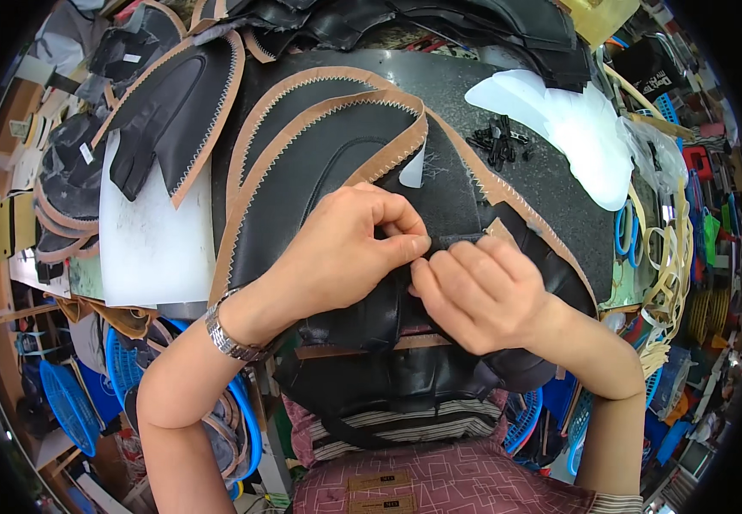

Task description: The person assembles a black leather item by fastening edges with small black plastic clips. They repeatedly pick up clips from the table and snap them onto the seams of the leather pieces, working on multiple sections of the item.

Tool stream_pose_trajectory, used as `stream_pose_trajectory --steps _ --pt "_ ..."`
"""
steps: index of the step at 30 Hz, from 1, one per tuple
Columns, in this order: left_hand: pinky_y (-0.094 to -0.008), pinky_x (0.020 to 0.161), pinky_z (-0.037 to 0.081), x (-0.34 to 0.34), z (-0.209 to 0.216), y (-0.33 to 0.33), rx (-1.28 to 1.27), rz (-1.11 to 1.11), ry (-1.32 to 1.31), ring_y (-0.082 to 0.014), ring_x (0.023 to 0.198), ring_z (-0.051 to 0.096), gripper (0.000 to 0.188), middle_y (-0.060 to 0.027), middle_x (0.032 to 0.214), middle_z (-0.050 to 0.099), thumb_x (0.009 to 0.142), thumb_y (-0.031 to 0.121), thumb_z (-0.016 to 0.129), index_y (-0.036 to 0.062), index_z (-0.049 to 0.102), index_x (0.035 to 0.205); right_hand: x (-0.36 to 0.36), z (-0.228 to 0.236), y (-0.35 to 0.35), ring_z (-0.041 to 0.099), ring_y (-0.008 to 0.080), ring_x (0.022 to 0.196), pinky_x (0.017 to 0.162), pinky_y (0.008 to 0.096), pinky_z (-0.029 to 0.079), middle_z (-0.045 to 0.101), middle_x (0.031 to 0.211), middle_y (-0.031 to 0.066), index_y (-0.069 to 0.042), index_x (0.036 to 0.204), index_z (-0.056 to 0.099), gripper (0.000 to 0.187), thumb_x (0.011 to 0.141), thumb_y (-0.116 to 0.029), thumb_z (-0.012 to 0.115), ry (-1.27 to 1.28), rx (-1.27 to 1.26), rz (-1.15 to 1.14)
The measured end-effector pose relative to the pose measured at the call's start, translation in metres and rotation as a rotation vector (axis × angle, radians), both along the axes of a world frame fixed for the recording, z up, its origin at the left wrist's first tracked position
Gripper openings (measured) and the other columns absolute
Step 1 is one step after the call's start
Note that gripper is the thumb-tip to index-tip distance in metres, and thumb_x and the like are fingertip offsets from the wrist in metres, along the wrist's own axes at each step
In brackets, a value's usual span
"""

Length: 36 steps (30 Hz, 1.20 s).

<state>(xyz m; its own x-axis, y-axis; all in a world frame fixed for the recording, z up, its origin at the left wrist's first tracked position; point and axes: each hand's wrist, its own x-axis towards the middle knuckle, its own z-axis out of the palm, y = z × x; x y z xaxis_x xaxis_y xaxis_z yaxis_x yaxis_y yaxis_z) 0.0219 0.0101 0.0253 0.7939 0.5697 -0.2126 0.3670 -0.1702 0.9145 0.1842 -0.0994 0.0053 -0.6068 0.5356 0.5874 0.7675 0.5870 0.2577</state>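
Note:
A large curved black leather piece (302, 171) with a tan edge strip and zigzag stitching lies over the worktable and hangs toward my lap. My left hand (349, 244), a metal watch on its wrist, pinches thumb to forefinger at a black folded edge of the leather. Close beside it, my right hand (482, 295) is closed with curled fingers on the same edge. What lies between the fingertips is mostly hidden. A short black strip (455, 241) shows between the hands, with a tan tab (499, 230) just beyond the right knuckles.
Small black plastic parts (499, 141) lie in a pile on the dark tabletop (559, 184). White shaped sheets (589, 141) are at right; another white sheet (155, 248) is at left, under a black piece (169, 111). Blue baskets (69, 407) stand below the table's left side.

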Motion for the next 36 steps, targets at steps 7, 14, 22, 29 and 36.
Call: stream_pose_trajectory --steps 7,14,22,29,36 --pt "-0.0256 0.064 0.042 -0.003 -0.01 -0.004 0.108 0.007 -0.075 -0.0105 0.068 0.051 0.01 -0.0034 0.07 0.057 0.079 0.009 0.066 -0.0004 0.063 0.076 -0.004 -0.007 -0.002 0.055 0.0173 0.064 0.056 0.0256 0.045 0.056 0.071 0.0077 0.003 0.079 0.063 0.019 0.066 -0.01 0.061 0.035 0.007 0.118" --pt "-0.0262 0.063 0.043 -0.002 -0.005 -0.002 0.068 0.0 -0.046 -0.0106 0.068 0.052 0.011 -0.0036 0.071 0.057 0.08 0.01 0.066 -0.0004 0.063 0.077 -0.004 -0.003 -0.003 0.055 0.0165 0.064 0.055 0.0248 0.045 0.057 0.072 0.007 0.001 0.08 0.062 0.02 0.065 -0.012 0.06 -0.004 0.02 0.067" --pt "-0.0287 0.066 0.044 -0.004 -0.02 -0.009 0.297 0.005 -0.149 -0.0155 0.071 0.054 0.011 -0.0072 0.074 0.059 0.075 0.01 0.069 0.0003 0.065 0.078 -0.005 -0.004 -0.002 0.051 0.0149 0.06 0.051 0.0249 0.042 0.052 0.068 0.005 0.0 0.08 0.06 0.024 0.061 -0.014 0.059 0.023 -0.085 0.0" --pt "-0.0322 0.068 0.045 0.002 -0.022 -0.015 0.38 0.104 -0.117 -0.0207 0.075 0.056 0.012 -0.0087 0.076 0.06 0.074 0.011 0.069 0.0022 0.065 0.081 -0.019 -0.006 -0.04 0.052 0.0171 0.062 0.053 0.0284 0.042 0.051 0.07 0.0029 -0.003 0.083 0.06 0.023 0.063 -0.014 0.064 0.252 -0.393 0.074" --pt "-0.0314 0.068 0.045 0.0 -0.023 -0.015 0.423 0.112 -0.111 -0.0199 0.076 0.056 0.012 -0.008 0.074 0.06 0.075 0.011 0.068 0.0017 0.065 0.081 0.009 0.029 -0.086 0.056 0.02 0.098 0.086 0.0316 0.043 0.056 0.111 0.0132 0.0 0.122 0.044 0.052 0.078 -0.011 0.07 1.269 -0.953 -0.571"
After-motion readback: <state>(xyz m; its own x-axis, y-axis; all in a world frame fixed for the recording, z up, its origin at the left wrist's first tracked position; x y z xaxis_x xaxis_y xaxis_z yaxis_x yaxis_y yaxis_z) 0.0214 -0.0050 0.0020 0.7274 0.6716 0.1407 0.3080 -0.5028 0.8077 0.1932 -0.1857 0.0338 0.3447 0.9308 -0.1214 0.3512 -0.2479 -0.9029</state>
